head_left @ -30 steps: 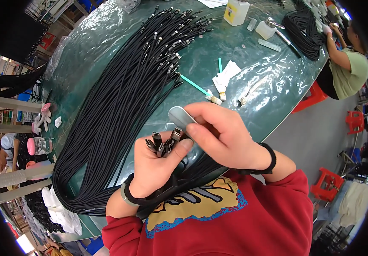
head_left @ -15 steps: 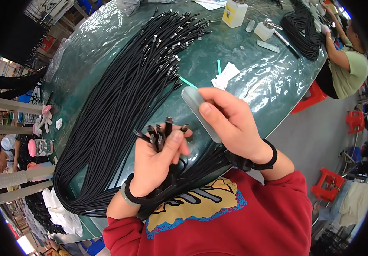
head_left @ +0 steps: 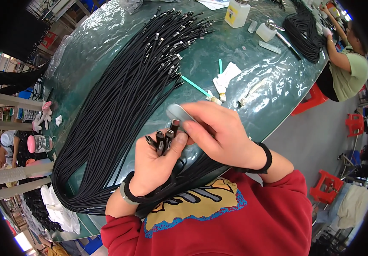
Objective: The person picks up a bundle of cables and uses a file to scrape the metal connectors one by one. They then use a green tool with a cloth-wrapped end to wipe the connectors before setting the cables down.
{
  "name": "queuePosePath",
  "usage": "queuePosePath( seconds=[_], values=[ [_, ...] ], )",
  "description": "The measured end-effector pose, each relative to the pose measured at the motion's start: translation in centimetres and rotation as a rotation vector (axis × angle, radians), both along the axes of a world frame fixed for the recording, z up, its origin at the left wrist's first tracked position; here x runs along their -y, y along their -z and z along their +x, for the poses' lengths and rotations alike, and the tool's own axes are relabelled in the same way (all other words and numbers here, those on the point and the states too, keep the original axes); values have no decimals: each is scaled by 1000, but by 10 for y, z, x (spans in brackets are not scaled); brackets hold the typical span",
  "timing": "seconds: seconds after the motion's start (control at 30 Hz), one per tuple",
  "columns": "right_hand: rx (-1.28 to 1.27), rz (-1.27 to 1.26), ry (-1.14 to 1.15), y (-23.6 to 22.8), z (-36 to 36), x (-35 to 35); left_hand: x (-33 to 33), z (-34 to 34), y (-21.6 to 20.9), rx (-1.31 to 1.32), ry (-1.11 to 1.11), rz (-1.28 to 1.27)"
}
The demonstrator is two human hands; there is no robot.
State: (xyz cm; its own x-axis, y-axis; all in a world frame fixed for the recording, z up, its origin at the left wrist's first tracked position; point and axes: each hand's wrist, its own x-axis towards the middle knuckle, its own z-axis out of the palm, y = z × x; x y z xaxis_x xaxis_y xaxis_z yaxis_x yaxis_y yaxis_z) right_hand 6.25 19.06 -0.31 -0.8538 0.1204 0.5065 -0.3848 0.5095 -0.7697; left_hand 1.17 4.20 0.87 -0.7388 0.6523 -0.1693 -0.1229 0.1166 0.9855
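Observation:
My left hand (head_left: pixel 154 166) is closed around several black cables, their metal-tipped connectors (head_left: pixel 161 141) sticking up above the thumb. Between the thumb and fingers of my right hand (head_left: pixel 220 134) is a flat, round-ended grey strip (head_left: pixel 178 112). The strip is close above the connectors; whether it touches one I cannot tell. Loose cables (head_left: pixel 192 168) run below my hands, near my red top. A big bundle of black cables (head_left: pixel 107 98) curves over the green table (head_left: pixel 201 64), connector ends fanned out at the far side.
Past my right hand lie turquoise sticks (head_left: pixel 196 86) with pale ends and a crumpled white wipe (head_left: pixel 228 77). Farther back are a white bottle (head_left: pixel 236 13), a pump-topped bottle (head_left: pixel 266 30), a pen (head_left: pixel 289 46) and a cable coil (head_left: pixel 302 34). A co-worker (head_left: pixel 349 64) sits at far right.
My right hand has moved left and in toward my left hand, bringing the grey strip to the connectors. The connectors in my left hand are bunched closer together.

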Motion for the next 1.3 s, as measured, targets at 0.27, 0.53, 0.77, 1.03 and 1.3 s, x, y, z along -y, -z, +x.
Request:
queuePosePath(
  seconds=[0.27,0.53,0.77,1.03,1.3],
  values=[
    [208,-266,56,-15,-12,-9,-3,-4,-2,96,41,-8],
    [89,-88,-62,-1,12,-9,2,-11,0,221,91,107],
    [105,-33,27,-13,-17,-3,1,-2,2,163,123,89],
    [38,-157,68,-7,-4,4,3,-7,1,247,76,82],
    [251,-264,67,-20,-14,-12,-2,-3,-9,201,68,81]
  ],
)
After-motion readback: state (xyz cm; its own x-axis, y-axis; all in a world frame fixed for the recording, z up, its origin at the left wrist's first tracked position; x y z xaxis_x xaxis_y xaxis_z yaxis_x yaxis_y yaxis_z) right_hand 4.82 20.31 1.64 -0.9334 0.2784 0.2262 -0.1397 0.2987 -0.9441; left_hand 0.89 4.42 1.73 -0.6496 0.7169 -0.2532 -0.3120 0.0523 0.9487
